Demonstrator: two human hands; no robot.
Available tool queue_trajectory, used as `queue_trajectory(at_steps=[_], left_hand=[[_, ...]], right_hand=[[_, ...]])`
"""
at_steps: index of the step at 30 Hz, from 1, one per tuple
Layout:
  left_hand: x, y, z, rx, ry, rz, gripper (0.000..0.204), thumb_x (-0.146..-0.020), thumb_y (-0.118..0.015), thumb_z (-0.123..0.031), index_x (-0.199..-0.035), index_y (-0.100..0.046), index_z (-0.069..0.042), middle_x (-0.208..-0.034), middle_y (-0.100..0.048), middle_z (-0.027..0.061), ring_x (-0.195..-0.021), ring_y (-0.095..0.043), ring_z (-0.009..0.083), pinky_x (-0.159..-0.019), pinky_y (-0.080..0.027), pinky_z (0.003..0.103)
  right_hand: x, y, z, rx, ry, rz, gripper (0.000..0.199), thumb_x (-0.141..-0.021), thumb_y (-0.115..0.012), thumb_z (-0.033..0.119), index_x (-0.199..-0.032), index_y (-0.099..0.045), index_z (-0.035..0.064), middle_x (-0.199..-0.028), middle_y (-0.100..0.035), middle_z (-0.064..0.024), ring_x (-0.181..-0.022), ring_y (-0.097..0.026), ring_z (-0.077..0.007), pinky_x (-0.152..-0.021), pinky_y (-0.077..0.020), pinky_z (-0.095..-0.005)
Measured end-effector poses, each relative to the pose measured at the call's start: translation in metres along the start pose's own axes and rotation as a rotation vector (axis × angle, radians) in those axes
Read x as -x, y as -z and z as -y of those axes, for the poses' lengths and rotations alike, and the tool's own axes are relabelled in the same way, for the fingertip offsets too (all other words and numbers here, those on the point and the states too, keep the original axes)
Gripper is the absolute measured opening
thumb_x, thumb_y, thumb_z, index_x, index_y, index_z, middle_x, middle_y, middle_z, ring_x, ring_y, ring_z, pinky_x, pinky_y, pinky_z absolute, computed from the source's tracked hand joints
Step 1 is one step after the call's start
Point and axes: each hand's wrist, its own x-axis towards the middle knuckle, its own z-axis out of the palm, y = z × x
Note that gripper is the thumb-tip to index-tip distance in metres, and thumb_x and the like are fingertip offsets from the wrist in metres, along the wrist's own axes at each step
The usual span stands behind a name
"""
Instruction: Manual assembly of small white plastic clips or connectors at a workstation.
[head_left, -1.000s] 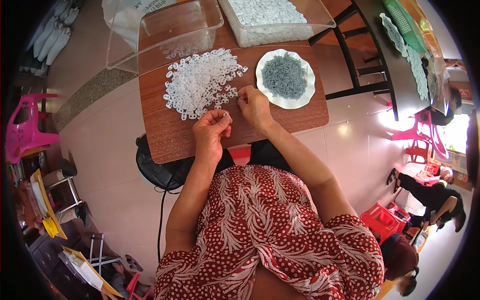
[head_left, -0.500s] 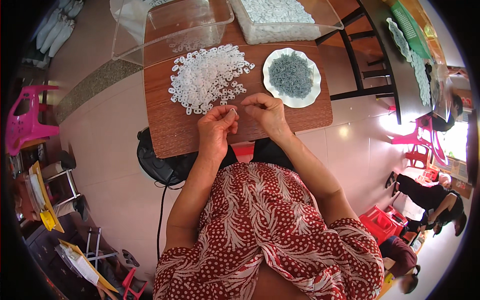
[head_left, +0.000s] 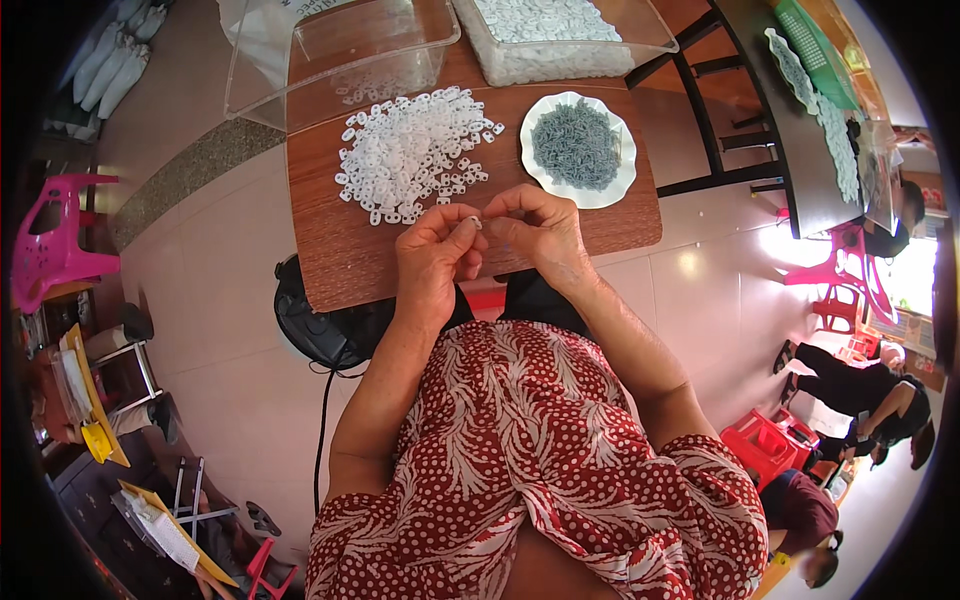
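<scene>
My left hand [head_left: 432, 258] and my right hand [head_left: 535, 232] meet over the near edge of a small brown wooden table [head_left: 340, 250]. Together their fingertips pinch one small white plastic ring [head_left: 476, 221]. A loose heap of white plastic rings [head_left: 410, 152] lies on the table just beyond my left hand. A white scalloped plate [head_left: 622, 175] filled with small grey metal pieces [head_left: 577, 143] stands just beyond my right hand.
Two clear plastic bins sit at the table's far side: a nearly bare one [head_left: 340, 55] on the left, one full of white parts [head_left: 555, 35] on the right. A black fan [head_left: 315, 325] rests on the tiled floor. Pink chair [head_left: 50, 245] left; seated people [head_left: 860, 400] right.
Both hands have drawn back from the heap toward the table's near edge and closed together on one white ring.
</scene>
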Motion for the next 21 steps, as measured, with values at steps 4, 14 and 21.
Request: queue_trajectory(at_steps=[4,14,21], left_hand=[[0.001,-0.003,0.002,0.006,-0.105,0.029,0.012,-0.086,-0.06,-0.007,-0.095,-0.06,0.001,-0.075,-0.061,0.0055,-0.059,-0.054,0.0102,-0.053,-0.044,0.021],[0.004,-0.006,0.003,-0.084,-0.127,0.002,0.014,-0.085,-0.06,-0.005,-0.097,-0.06,0.002,-0.078,-0.061,0.005,-0.061,-0.055,0.01,-0.055,-0.047,0.022],[0.006,-0.008,0.006,-0.081,-0.121,0.05,0.011,-0.087,-0.059,-0.009,-0.094,-0.058,0.0,-0.077,-0.06,0.0042,-0.06,-0.053,0.0094,-0.053,-0.044,0.021]], right_hand=[[0.002,0.001,0.002,0.008,0.013,-0.002,0.01,-0.077,-0.06,-0.003,-0.087,-0.061,-0.0014,-0.082,-0.064,-0.005,-0.075,-0.059,-0.0088,-0.068,-0.0472,-0.0216],[0.007,0.004,0.016,-0.054,-0.046,0.017,0.014,-0.08,-0.06,-0.003,-0.093,-0.058,-0.0024,-0.085,-0.063,-0.006,-0.075,-0.06,-0.0092,-0.067,-0.0486,-0.0214],[0.009,0.005,0.014,-0.102,-0.076,0.044,0.013,-0.08,-0.061,-0.002,-0.092,-0.057,-0.0026,-0.084,-0.062,-0.0055,-0.075,-0.061,-0.0097,-0.067,-0.049,-0.0214]])
